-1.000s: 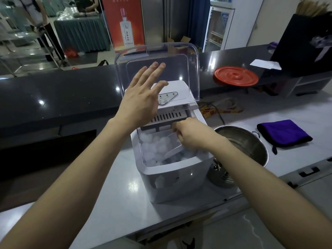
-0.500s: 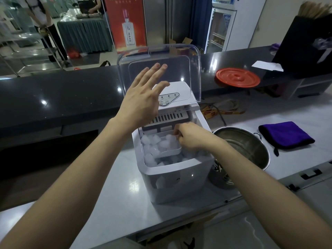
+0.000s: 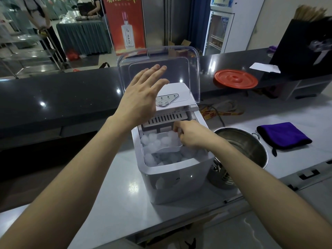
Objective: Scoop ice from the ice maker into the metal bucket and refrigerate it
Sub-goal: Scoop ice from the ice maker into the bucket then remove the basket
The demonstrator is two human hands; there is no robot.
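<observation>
The right grip (image 3: 193, 135), a bare hand, is curled round the handle of a clear scoop (image 3: 168, 147) that is full of ice (image 3: 152, 141). The scoop sits in the open top of the white ice maker (image 3: 176, 184), with more ice under it. The left grip (image 3: 142, 99) is flat and open and holds nothing. It is up by the raised clear lid (image 3: 194, 69); I cannot tell if it touches it. The metal bucket (image 3: 251, 150) stands on the desk (image 3: 116, 194) just right of the ice maker, and I see no ice in it. So the job looks only just begun: ice must go in the bucket, then the bucket in a fridge.
</observation>
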